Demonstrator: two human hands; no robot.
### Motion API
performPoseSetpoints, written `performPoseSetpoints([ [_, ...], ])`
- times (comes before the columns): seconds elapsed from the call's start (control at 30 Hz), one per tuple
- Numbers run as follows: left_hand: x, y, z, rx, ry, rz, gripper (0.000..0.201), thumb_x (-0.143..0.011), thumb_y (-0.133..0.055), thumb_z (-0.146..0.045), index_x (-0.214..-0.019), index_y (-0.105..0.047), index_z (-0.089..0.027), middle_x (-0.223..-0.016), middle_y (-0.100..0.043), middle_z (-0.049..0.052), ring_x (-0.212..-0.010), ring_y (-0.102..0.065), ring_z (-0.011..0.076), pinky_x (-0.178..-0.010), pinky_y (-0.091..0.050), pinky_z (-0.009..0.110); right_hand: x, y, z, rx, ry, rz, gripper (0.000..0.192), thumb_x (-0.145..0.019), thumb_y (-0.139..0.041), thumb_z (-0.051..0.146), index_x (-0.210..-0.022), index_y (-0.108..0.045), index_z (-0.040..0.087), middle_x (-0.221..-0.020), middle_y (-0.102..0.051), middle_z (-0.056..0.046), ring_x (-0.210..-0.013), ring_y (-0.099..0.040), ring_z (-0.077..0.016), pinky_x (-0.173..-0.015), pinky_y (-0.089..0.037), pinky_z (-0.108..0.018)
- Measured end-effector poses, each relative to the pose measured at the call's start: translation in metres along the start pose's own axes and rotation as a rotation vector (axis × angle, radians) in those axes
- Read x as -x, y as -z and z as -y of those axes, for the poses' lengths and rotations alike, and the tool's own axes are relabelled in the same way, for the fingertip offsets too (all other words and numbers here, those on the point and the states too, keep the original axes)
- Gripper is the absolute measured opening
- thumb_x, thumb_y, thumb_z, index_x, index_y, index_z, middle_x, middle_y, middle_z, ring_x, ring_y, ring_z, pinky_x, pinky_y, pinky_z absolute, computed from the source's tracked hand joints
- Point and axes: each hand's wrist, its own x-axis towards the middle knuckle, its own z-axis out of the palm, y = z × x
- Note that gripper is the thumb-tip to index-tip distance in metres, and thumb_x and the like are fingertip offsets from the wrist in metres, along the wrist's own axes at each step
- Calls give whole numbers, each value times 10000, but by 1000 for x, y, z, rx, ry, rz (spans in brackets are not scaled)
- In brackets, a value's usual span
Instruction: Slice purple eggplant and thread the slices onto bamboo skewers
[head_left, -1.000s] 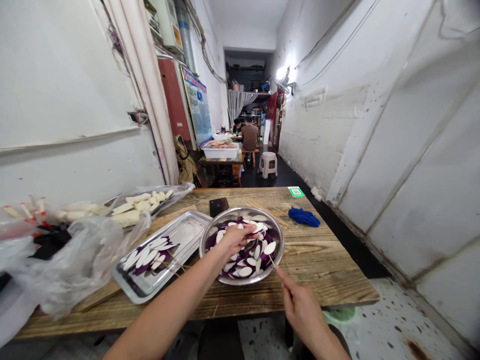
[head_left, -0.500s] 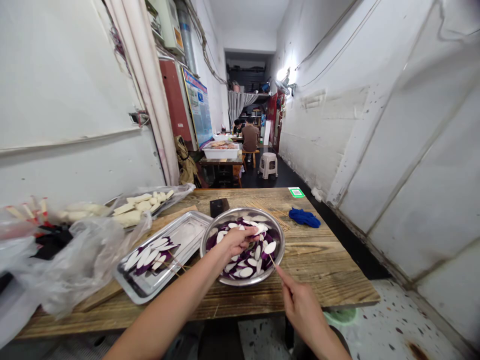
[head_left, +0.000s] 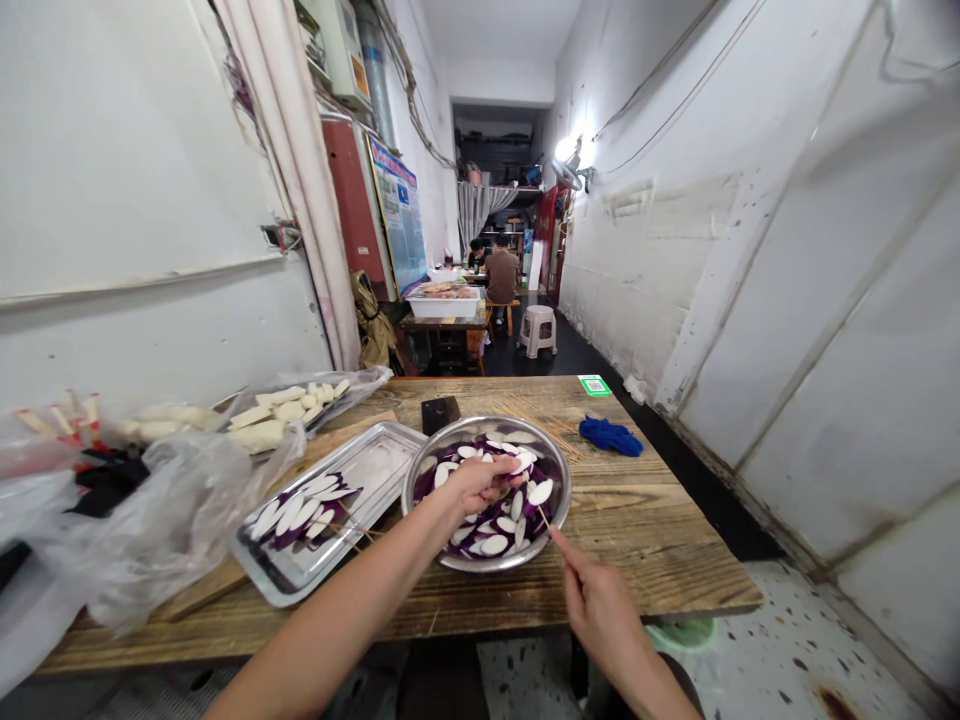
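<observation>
A steel bowl (head_left: 420, 535) full of purple-skinned, white-fleshed eggplant slices (head_left: 493, 545) stands in front of me. My left hand (head_left: 480, 486) reaches over it, thumb and fingers closed on an eggplant slice (head_left: 525, 462) near the far right side. Between the fingers of my right hand (head_left: 600, 590), at the bowl's near right rim, is a thin wooden skewer (head_left: 544, 516). Its far end carries an eggplant slice (head_left: 539, 492). To the left, a metal tray (head_left: 375, 455) holds skewered eggplant slices (head_left: 304, 512), their sticks pointing toward my left forearm.
Loose skewers (head_left: 551, 430) lie behind the bowl, beside a blue cloth (head_left: 610, 436) and a dark block (head_left: 439, 414). Plastic bags (head_left: 187, 520) and pale cut pieces (head_left: 289, 408) crowd the left side. Two people sit farther back, beyond a stool (head_left: 537, 331).
My left fingertips have shifted slightly over the slices at the bowl's far right. My right hand and the skewer stay almost still.
</observation>
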Motion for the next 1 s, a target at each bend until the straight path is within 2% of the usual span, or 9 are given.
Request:
performPoseSetpoints([
  [0.13,0,0,0,-29,-14,8,201,-589,-692,-135,-723,-549,-96,-634,-577,31,-554,-578,89,-278,-119,108,-1,-3,-1,-10,3,-3,450,-826,-270,167,-1215,-476,75,-631,-663,-97,-525,-598,-161,-575,-453,-225],
  [0.5,2,-9,6,-109,20,-31,337,-482,-758,-211,-697,-516,-115,-608,-554,13,-544,-566,105,-309,-53,143,-10,-4,0,46,14,-77,438,-823,-282,175,-1187,-506,79,-620,-665,-93,-475,-586,-165,-516,-432,-228],
  [0.57,3,-7,-1,-131,-22,-54,336,-524,-735,-273,-745,-540,-112,-665,-583,39,-557,-564,105,-314,-61,146,-9,-2,-4,24,22,-122,438,-829,-282,187,-1201,-491,84,-609,-658,-79,-461,-574,-154,-505,-431,-219],
  [0.63,3,-2,-11,-187,-148,-98,316,-584,-689,-317,-795,-565,-117,-731,-609,58,-563,-553,95,-323,-122,140,-7,2,-9,-9,11,-190,438,-838,-287,206,-1220,-469,91,-637,-662,-74,-463,-570,-141,-509,-437,-207],
  [0.7,2,4,-20,-349,-321,-142,257,-622,-649,-310,-792,-594,-126,-729,-620,51,-538,-529,81,-363,-231,142,-4,6,-14,-37,-12,-258,434,-848,-298,234,-1225,-463,99,-683,-672,-75,-454,-565,-126,-507,-442,-192],
  [0.77,0,8,-23,-624,-416,-145,181,-622,-633,-280,-730,-624,-134,-651,-613,31,-500,-507,84,-427,-316,169,-2,10,-17,-50,-31,-304,431,-852,-311,259,-1223,-466,104,-714,-680,-76,-438,-558,-115,-501,-448,-182],
  [0.83,-6,8,-19,-937,-389,-124,121,-595,-635,-255,-643,-635,-144,-556,-583,17,-483,-505,108,-467,-342,202,0,12,-18,-65,-26,-325,431,-853,-318,269,-1225,-463,106,-770,-685,-83,-462,-573,-110,-516,-459,-176],
  [0.9,-14,4,-9,-1172,-329,-160,104,-554,-653,-247,-545,-612,-152,-504,-548,19,-518,-525,146,-489,-335,224,1,13,-17,-74,-13,-330,427,-853,-323,270,-1226,-463,115,-833,-684,-88,-529,-604,-112,-558,-472,-173],
  [1.0,-28,-5,8,-1258,-271,-294,183,-480,-688,-207,-424,-522,-154,-477,-509,30,-613,-545,195,-510,-319,234,3,13,-15,-68,5,-331,421,-852,-327,269,-1217,-476,124,-845,-684,-87,-621,-632,-124,-599,-481,-175],
])
